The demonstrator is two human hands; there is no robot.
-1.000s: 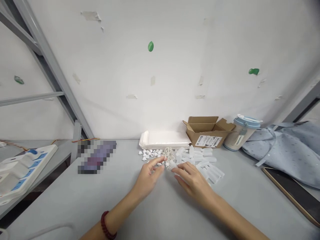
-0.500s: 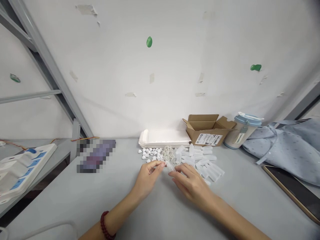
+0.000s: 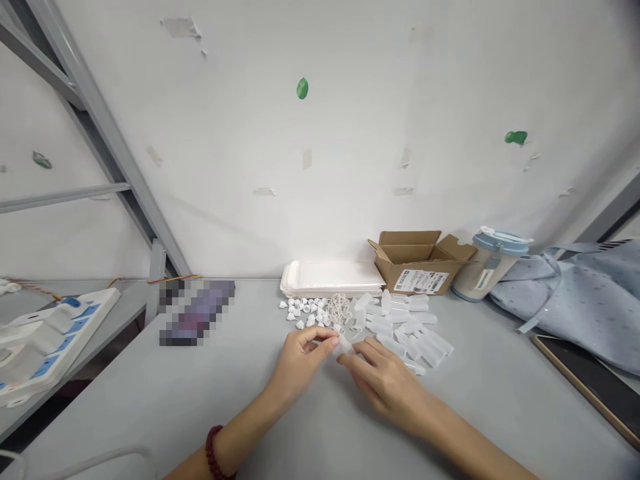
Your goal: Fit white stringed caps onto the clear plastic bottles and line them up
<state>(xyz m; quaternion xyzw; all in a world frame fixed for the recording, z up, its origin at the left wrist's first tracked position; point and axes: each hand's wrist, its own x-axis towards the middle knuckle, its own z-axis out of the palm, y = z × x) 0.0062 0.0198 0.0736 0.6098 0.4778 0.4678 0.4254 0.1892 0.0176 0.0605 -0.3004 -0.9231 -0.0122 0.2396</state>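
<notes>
- I see the left hand (image 3: 299, 357) pinching a translucent tube (image 3: 344, 347) between thumb and fingertips — just on the near side of the cord tangle (image 3: 339, 309).
- My view shows the right hand (image 3: 390, 373) pinching the tube's other end.
- White caps (image 3: 310, 308) lie left of the tangle, loose tubes (image 3: 423, 345) right.

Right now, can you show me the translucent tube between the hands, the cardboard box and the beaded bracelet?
Translucent tube (image 3: 345, 346), head view: visible middle.
Cardboard box (image 3: 421, 281), head view: front label.
Beaded bracelet (image 3: 212, 452), head view: outer beads.
</notes>
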